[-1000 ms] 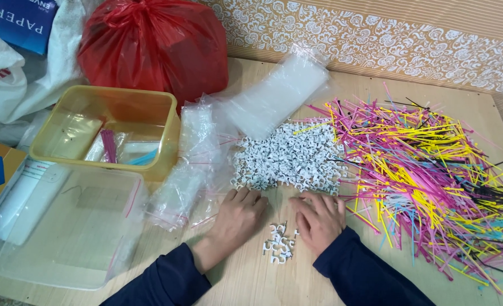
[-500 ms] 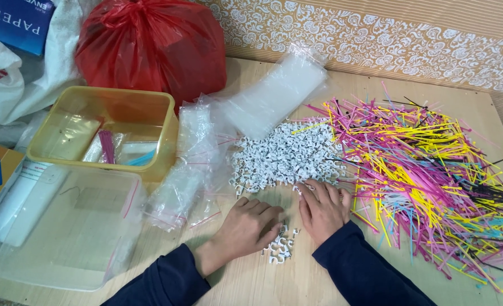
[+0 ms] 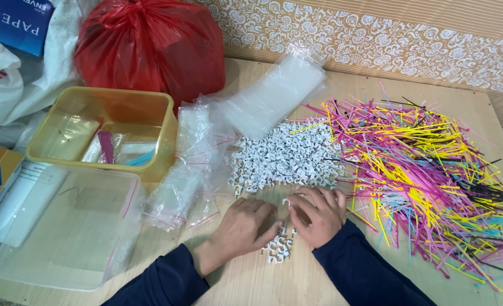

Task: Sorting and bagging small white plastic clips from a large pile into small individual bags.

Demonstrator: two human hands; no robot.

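Presently, a small cluster of white clips [image 3: 278, 248] is cupped between the left hand [image 3: 247, 225] and right hand [image 3: 317, 214], fingers curled, nothing gripped; the main clip pile [image 3: 285, 158] lies at twelve o'clock, nearer the right.

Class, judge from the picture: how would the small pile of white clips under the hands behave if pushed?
The white clips look small and loose, so they would probably scatter rather than move together. They seem light plastic, likely sliding easily on the smooth wooden table.
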